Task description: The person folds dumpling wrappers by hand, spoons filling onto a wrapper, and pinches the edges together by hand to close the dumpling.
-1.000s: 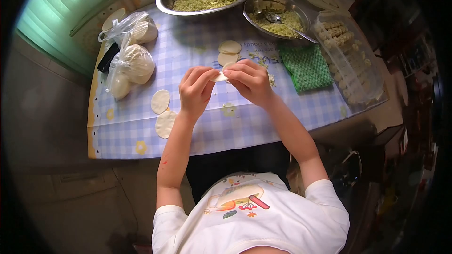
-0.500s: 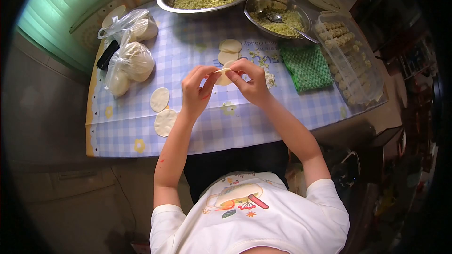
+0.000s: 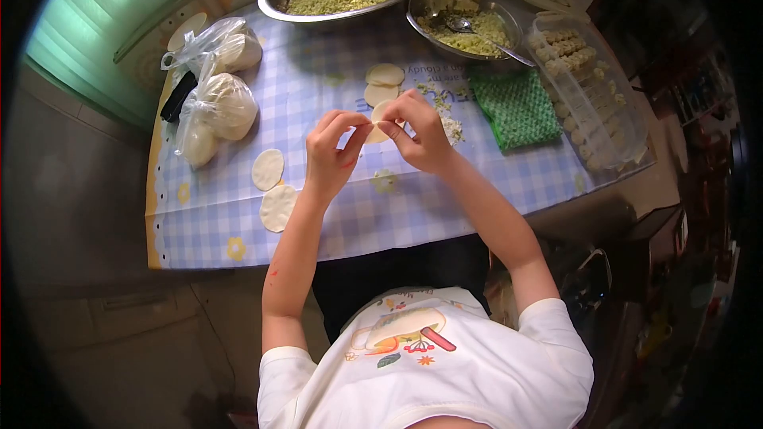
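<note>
Dough wrapper (image 3: 377,136), pinched by both hands (image 3: 327,153) (image 3: 427,137)

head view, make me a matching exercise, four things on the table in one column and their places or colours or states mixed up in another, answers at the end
Column one
1. pale dough piece
2. spoon
3. green cloth
4. tablecloth

Column two
a. resting in the smaller metal bowl
b. blue and white checks
c. pinched by the left hand and the right hand
d. lying just below the smaller metal bowl in the picture

Right pairs: 1-c, 2-a, 3-d, 4-b
</note>
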Available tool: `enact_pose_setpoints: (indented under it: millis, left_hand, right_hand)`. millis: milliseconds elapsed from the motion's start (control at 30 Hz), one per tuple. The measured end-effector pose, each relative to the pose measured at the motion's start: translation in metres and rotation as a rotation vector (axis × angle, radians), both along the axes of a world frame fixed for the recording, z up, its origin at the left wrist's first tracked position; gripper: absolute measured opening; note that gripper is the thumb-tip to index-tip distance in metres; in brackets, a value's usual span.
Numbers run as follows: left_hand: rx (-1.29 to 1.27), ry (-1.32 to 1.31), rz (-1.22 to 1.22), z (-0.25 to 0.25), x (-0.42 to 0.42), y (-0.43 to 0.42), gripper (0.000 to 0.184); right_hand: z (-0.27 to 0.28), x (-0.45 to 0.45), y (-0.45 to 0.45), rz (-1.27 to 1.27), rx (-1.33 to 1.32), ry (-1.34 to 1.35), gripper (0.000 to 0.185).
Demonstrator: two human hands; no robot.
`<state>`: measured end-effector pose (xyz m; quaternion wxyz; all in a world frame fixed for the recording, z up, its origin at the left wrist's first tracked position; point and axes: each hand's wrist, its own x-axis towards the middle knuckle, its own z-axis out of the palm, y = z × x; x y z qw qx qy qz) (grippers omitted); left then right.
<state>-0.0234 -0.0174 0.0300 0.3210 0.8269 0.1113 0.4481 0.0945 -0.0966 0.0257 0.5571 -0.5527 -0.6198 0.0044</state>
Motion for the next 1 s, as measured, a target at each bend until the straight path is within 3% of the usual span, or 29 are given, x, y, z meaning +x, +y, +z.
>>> enact_pose_setpoints:
  millis: [333, 633, 733, 833, 1000]
  left_hand:
    - [0.005, 0.029, 0.031, 0.001, -0.002, -0.001, 0.005]
    - [-0.471, 0.108, -0.122, -0.003, -0.005, 0.003, 0.008]
    - [-0.606, 0.011, -0.148, -0.007, -0.005, 0.005, 0.008]
    - [-0.693, 0.131, -0.162, -0.011, -0.004, 0.005, 0.011]
    - [-0.599, 0.130, -0.206, -0.012, 0.001, 0.001, 0.011]
  right_hand:
    - [-0.005, -0.008, 0.003, 0.046, 0.010, 0.042, 0.008]
    - [-0.008, -0.007, 0.004, 0.062, -0.029, 0.090, 0.008]
    - [-0.011, -0.008, 0.007, 0.087, -0.033, 0.108, 0.008]
    - [-0.011, -0.006, 0.005, 0.052, -0.083, 0.079, 0.009]
    - [-0.009, -0.003, 0.002, 0.018, -0.068, 0.047, 0.010]
